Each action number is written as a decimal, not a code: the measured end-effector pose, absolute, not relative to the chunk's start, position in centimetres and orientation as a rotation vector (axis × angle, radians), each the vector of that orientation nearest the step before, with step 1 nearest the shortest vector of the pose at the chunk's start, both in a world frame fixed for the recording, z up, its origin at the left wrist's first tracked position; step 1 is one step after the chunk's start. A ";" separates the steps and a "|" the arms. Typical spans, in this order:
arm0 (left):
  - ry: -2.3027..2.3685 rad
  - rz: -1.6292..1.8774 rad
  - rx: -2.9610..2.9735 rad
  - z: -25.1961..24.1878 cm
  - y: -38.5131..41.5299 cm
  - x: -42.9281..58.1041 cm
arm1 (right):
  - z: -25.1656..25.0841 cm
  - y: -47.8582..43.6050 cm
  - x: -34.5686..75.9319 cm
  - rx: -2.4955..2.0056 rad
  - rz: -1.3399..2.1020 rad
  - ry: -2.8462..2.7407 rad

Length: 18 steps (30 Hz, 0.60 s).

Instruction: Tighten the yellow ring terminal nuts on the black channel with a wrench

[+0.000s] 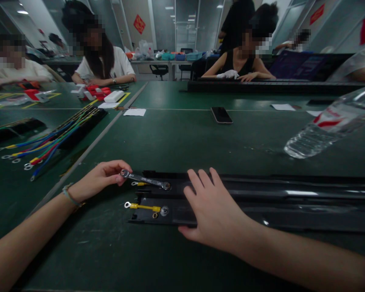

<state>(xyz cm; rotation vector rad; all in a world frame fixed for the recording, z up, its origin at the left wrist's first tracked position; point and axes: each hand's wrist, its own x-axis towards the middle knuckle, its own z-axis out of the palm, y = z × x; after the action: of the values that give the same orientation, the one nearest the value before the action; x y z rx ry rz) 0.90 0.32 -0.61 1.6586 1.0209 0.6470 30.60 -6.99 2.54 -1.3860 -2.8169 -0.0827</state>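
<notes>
My left hand point(114, 172) pinches one end of a metal wrench point(146, 179). The wrench's other end sits over a fastener on the far one of two long black channels point(292, 215). My right hand point(208, 207) lies across both channels, fingers spread and pressing on them. A short yellow wire point(147, 207) with a ring lug is joined at a round stud point(164, 210) on the near channel. Beside that stud lies a small brass-coloured nut point(155, 215). A second yellow-sleeved lug point(139, 183) shows partly beneath the wrench.
Bundled coloured cables with ring lugs point(53, 140) lie at the left. A phone point(221, 115) and a paper slip point(135, 112) rest farther back. At the right is a water bottle point(328, 121), tilted in view. Several people sit across the green table point(176, 138).
</notes>
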 end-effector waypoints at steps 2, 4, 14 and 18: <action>1.030 0.650 1.669 -0.8 0.4 0.8 | 2.5 -7.0 30.6 -1.384 -0.089 -2.813; 1.044 0.647 1.677 -0.9 0.4 0.7 | 2.5 -7.0 30.7 -1.376 -0.087 -2.811; 1.079 0.637 1.695 -0.9 0.5 0.6 | 2.5 -7.0 30.5 -1.392 -0.107 -2.811; 1.074 0.639 1.691 -0.9 0.5 0.7 | 2.6 -7.1 30.6 -1.383 -0.108 -2.813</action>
<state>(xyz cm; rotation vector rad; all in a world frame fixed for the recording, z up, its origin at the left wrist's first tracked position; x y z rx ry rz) 0.67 0.47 -0.91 1.6913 1.0741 0.6394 30.56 -7.06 2.59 -1.3832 -2.8135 -0.1077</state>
